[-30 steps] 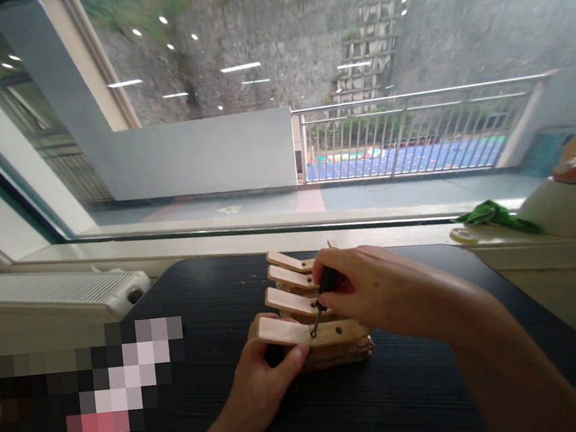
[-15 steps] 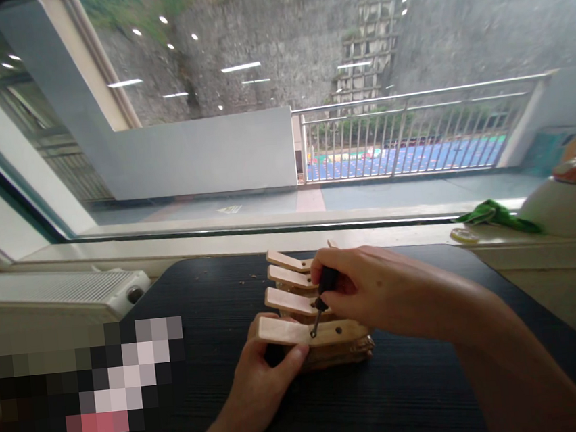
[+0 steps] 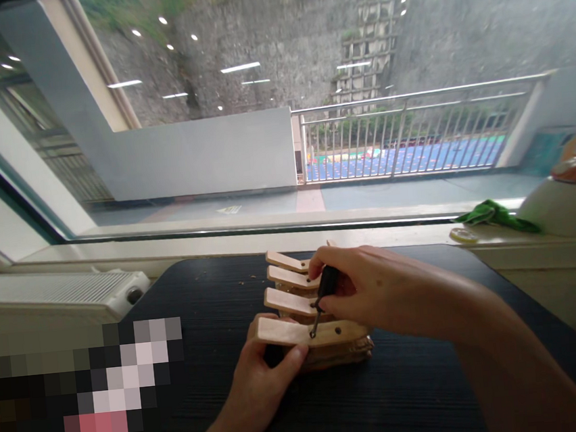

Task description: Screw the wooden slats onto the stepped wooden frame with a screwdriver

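Indoors, left hand [image 3: 268,371] clasps near slat [image 3: 283,330], right hand [image 3: 363,283] curls round screwdriver [image 3: 328,282]; black table [image 3: 202,333] beneath, radiator [image 3: 55,289] left, window [image 3: 256,97] far.

Wooden pieces [image 3: 281,330]: I see them in a row on the table [image 3: 205,360].
Radiator [image 3: 61,292]: left of the table.
Cloth [image 3: 492,215]: on the sill [image 3: 209,245], behind right.

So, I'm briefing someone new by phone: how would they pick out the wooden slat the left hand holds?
On the black table by the windowsill, find the row of angled wooden slats. Take the nearest slat, its left end in the left hand. Unlike its neighbours, it has the tip of the black-handled screwdriver at one of its holes.
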Demonstrator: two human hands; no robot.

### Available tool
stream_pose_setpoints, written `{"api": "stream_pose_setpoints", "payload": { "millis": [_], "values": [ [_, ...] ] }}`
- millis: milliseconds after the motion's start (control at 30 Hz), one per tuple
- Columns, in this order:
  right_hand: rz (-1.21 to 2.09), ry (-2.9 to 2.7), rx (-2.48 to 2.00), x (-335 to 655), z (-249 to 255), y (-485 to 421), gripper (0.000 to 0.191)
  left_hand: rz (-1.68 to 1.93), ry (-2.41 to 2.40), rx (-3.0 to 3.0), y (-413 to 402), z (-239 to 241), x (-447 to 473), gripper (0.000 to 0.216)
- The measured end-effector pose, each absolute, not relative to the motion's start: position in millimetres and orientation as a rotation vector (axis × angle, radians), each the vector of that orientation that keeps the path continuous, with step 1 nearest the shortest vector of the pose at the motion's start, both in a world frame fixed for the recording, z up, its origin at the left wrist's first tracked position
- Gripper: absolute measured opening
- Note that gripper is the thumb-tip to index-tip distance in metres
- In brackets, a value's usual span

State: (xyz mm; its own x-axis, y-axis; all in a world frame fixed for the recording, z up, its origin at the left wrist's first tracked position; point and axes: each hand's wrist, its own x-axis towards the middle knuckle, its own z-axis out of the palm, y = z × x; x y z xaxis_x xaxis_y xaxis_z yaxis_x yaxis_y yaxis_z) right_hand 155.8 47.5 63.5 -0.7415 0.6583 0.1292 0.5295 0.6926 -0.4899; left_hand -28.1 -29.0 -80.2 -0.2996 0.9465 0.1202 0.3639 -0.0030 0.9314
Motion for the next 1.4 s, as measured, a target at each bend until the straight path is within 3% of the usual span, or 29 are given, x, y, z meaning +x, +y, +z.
{"api": "stream_pose_setpoints", "payload": {
  "millis": [167, 1400],
  "values": [
    [0.655, -2.634, -0.895, 155.7, 64.0, 49.2, 0.010, 1.319, 1.700, 1.368, -28.4, -78.7, -27.3, 0.030],
    [0.584, -2.632, -0.898, 155.7, 57.6, 56.8, 0.017, 1.235, 1.720, 1.339, -28.4, -76.1, -27.4, 0.032]
  ]
}}
